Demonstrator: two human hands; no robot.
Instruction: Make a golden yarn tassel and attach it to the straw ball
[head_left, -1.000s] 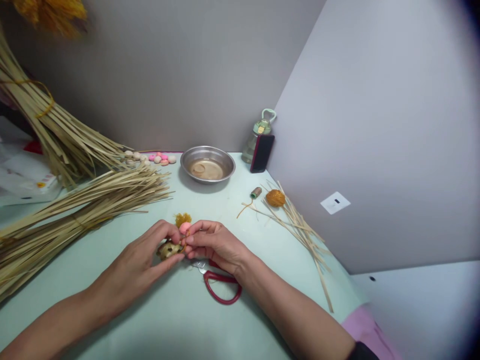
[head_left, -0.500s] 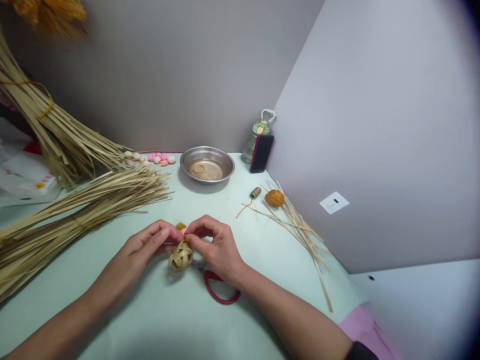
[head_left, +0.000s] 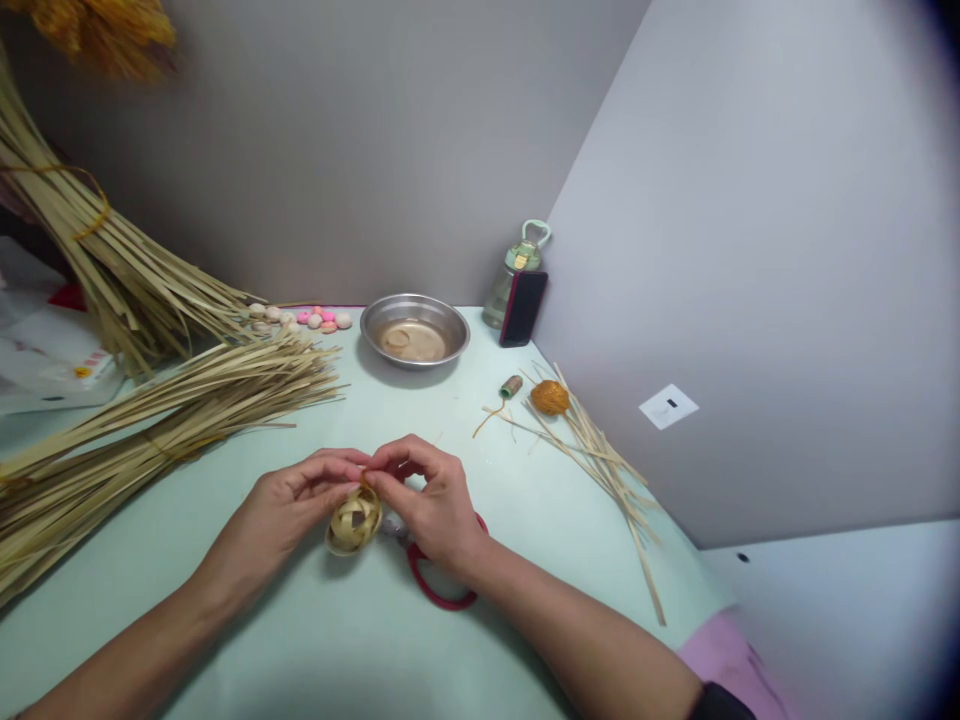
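Note:
A small woven straw ball hangs just below my fingertips, over the pale green table. My left hand pinches at the top of the ball, thumb against fingers. Close against it, my right hand pinches the orange cord at the ball's top. The fingers hide most of the cord. Red-handled scissors lie partly under my right hand, with the blades near the ball.
Straw bundles spread over the left side. Behind are pink and white pieces, a metal bowl holding water, a bottle and a phone. Orange thread, a spool and loose straws lie right.
The woven ball has swung slightly left and turned. My left fingers have closed in toward my right ones, and the pink and yellow bits above them are now hidden.

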